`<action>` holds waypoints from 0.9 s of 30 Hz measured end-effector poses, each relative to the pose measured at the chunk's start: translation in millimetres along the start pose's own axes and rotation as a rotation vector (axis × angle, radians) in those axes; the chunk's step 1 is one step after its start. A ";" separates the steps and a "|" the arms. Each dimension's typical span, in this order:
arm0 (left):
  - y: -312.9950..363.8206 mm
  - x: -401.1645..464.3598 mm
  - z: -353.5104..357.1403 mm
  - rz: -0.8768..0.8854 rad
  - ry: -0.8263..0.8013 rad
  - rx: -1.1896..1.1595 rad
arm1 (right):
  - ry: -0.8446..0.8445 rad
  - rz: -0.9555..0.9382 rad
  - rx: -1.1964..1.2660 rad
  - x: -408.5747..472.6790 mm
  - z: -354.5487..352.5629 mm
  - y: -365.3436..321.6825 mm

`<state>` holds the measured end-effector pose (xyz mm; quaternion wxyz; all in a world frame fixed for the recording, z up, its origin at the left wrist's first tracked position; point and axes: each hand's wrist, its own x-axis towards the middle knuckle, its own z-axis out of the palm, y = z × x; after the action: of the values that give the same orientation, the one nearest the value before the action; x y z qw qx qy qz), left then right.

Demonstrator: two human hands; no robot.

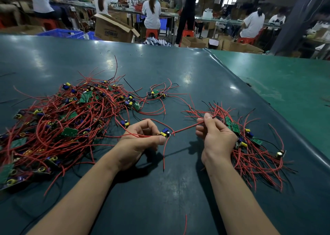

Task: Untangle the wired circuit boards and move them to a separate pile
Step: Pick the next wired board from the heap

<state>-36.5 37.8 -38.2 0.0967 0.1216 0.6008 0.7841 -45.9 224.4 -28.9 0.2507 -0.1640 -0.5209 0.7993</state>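
A big tangled heap of green circuit boards with red wires (59, 120) covers the left of the dark green table (178, 190). A smaller pile of boards and wires (253, 149) lies on the right. Between them my left hand (141, 140) pinches a small board with a yellow and blue component (165, 133) at its fingertips. One of that board's red wires (187, 127) stretches rightward to my right hand (214, 133), which pinches it between thumb and fingers. Another red wire of the board hangs down toward the table.
A single small board with wires (156, 94) lies apart behind the hands. A loose red wire (185, 224) lies near the front edge. The table's raised seam (267, 102) runs diagonally on the right. Seated workers, cardboard boxes and blue crates fill the background.
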 end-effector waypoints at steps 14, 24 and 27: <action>-2.6 6.1 0.0 0.319 0.422 0.063 | -0.365 -0.073 -0.734 -4.9 -0.3 16.3; 6.9 -4.5 10.9 -0.043 -0.005 -0.251 | -0.742 0.266 -0.189 -34.0 12.7 2.0; 3.1 -5.1 11.0 -0.133 -0.017 -0.151 | -0.739 0.258 -0.164 -32.3 10.7 2.0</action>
<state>-28.3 45.6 -32.9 0.1625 0.0807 0.5459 0.8180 -25.4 197.2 -26.4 -0.0702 0.0511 -0.6131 0.7852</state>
